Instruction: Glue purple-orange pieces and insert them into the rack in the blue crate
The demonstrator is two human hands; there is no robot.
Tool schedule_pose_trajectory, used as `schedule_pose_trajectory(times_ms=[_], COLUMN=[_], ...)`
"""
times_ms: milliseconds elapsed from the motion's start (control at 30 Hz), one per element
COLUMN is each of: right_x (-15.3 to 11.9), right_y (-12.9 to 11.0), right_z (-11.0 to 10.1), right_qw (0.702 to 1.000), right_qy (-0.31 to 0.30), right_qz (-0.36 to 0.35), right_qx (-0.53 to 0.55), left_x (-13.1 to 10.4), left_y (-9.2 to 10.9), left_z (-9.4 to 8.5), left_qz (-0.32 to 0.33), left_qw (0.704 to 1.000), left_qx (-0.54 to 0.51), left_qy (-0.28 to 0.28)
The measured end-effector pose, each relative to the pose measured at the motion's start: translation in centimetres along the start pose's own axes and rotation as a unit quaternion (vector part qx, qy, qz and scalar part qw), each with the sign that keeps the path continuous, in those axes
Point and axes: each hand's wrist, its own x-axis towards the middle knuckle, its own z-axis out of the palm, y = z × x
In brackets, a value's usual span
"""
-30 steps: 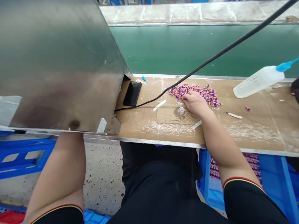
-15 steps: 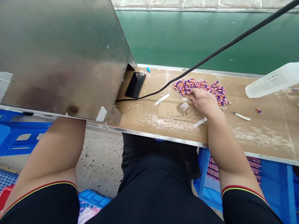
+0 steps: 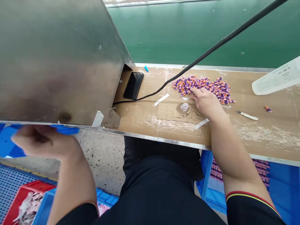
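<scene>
My right hand (image 3: 207, 101) reaches to the near edge of a pile of small purple, orange and pink pieces (image 3: 220, 89) on the cardboard-covered bench. Its index finger is stretched out onto the pieces, with the thumb a little apart below; I see nothing held between them. My left hand (image 3: 47, 140) is off the bench, just below the front edge of the metal box, and smeared by motion, so its fingers cannot be made out. Close to my right hand, a small clear round container (image 3: 184, 107) stands on a cardboard piece (image 3: 168, 115) taped to the bench.
A large metal box (image 3: 63, 62) fills the left side. A black cable (image 3: 182, 72) crosses the bench past a phone (image 3: 133, 85). On the right are a white-handled blade (image 3: 247, 115), a loose piece (image 3: 267, 108) and a translucent bottle (image 3: 276, 79). Below stand blue crates (image 3: 283, 187) and a red bin (image 3: 17, 200).
My left hand has come out from behind the metal box's front edge into view. At the pile, my right index finger has straightened slightly. The whole view has shifted a little.
</scene>
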Motion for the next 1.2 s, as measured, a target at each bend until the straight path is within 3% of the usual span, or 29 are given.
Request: schedule_pose_trajectory(times_ms=[33, 100, 133, 167, 267, 333, 400, 500, 600, 667, 767, 867, 967, 1200], right_x=[0.0, 0.0, 0.0, 0.0, -0.3, -0.8, -1.3, -1.7, -1.7, -1.8, -1.9, -2.0, -2.1, -2.4], right_y=[0.0, 0.1, 0.1, 0.2, -0.1, -0.6, -1.2, -1.9, -2.2, -2.2, -2.0, -1.9, -2.0, -2.5], right_z=[0.0, -0.4, -0.6, -1.0, -2.3, -3.3, -4.1, -4.8, -4.9, -4.7, -4.5, -4.5, -4.5, -4.5], right_qw=[1.0, 0.997, 0.994, 0.99, 0.972, 0.96, 0.96, 0.968, 0.971, 0.972, 0.973, 0.974, 0.975, 0.97], right_qy=[0.012, 0.033, 0.04, 0.041, 0.017, -0.006, -0.014, 0.004, 0.014, 0.017, 0.029, 0.037, 0.033, 0.053], right_qz=[0.001, -0.008, -0.01, -0.009, 0.009, 0.009, -0.004, -0.031, -0.059, -0.064, -0.059, -0.063, -0.086, -0.13], right_qx=[0.018, 0.07, 0.099, 0.131, 0.235, 0.28, 0.281, 0.25, 0.231, 0.225, 0.223, 0.216, 0.201, 0.2], left_x=[-1.3, -5.1, -7.1, -9.1, -13.0, -13.4, -12.8, -12.2, -13.0, -14.0, -15.2, -15.3, -14.8, -14.3], left_y=[-0.9, -1.6, -1.3, -0.6, 3.0, 5.7, 8.0, 10.5, 11.7, 11.9, 11.7, 11.5, 11.5, 11.1], left_z=[-0.3, -1.0, -1.3, -1.4, -0.3, 2.2, 5.9, 12.3, 17.3, 19.0, 19.0, 18.1, 17.8, 18.4], left_qz=[0.078, 0.268, 0.326, 0.339, 0.349, 0.351, 0.346, 0.327, 0.242, 0.118, -0.143, -0.283, -0.308, -0.247], left_qw=[0.996, 0.962, 0.945, 0.935, 0.911, 0.883, 0.822, 0.777, 0.745, 0.722, 0.651, 0.593, 0.583, 0.629], left_qx=[0.007, 0.013, 0.006, -0.016, -0.077, -0.125, -0.28, -0.373, -0.461, -0.482, -0.474, -0.457, -0.468, -0.46], left_qy=[0.036, 0.044, -0.03, -0.107, -0.206, -0.284, -0.355, -0.388, -0.417, -0.482, -0.576, -0.6, -0.588, -0.576])
